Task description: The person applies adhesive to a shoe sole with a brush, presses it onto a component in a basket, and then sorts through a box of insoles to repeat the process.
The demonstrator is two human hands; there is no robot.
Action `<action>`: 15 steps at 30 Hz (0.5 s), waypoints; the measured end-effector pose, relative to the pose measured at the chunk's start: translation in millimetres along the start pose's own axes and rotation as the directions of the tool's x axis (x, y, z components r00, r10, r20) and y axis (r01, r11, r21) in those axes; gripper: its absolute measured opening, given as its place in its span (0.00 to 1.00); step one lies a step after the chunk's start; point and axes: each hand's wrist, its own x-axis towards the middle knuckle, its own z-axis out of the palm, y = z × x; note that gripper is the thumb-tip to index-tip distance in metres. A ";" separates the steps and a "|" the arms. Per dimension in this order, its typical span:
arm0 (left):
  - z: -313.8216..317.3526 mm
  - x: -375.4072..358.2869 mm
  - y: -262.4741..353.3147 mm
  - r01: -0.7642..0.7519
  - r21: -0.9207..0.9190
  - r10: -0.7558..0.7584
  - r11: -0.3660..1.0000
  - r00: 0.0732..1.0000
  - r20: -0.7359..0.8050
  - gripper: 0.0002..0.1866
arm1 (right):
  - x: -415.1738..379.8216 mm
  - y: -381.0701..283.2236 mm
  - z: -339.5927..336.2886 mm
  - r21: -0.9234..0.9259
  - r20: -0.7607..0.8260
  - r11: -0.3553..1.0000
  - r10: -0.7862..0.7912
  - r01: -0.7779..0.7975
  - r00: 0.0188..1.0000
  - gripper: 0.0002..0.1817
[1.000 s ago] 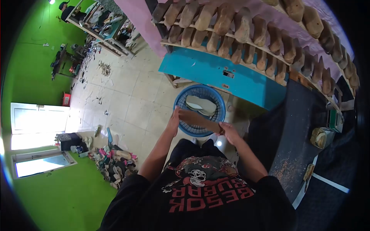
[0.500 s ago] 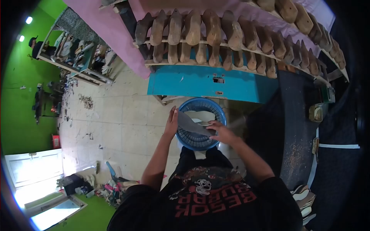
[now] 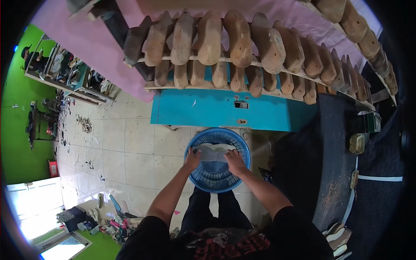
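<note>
A blue plastic basket point(image 3: 212, 185) stands in front of my legs. A grey shoe insole point(image 3: 212, 155) lies across it, spanning from one hand to the other. My left hand point(image 3: 192, 158) grips the insole's left end, near the basket's left rim. At the other end, my right hand point(image 3: 235, 160) has its fingers closed over the insole's edge. Just behind it a cream insole point(image 3: 220, 146) shows in the basket, partly covered by the grey one.
Wooden shoe lasts point(image 3: 238, 39) fill racks above a turquoise board point(image 3: 277, 112). On the right is a dark bench point(image 3: 333, 156). Scraps point(image 3: 84, 124) lie on the tiled floor point(image 3: 138, 143). Another person point(image 3: 31, 58) is at the far left, by a cluttered shelf point(image 3: 65, 71).
The grey insole has turned from slanted to nearly level. My right hand has moved onto its right end, and both hands appear lower in view. The head view has shifted.
</note>
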 end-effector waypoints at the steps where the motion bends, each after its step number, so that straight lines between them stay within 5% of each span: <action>1: 11.6 9.3 -2.8 0.055 0.016 -0.055 0.998 0.998 -0.016 0.51 | 4.6 10.1 7.3 -0.024 0.024 1.000 -0.003 0.004 1.000 0.25; 8: 44.0 28.2 3.6 0.227 0.108 -0.226 0.968 0.974 -0.028 0.51 | 25.3 47.7 58.8 -0.102 0.034 0.994 0.033 -0.029 0.999 0.33; 15: 64.9 26.0 -12.4 0.170 0.082 -0.149 0.982 0.965 -0.218 0.50 | 24.1 54.1 60.4 -0.062 -0.015 0.993 0.095 -0.096 0.995 0.37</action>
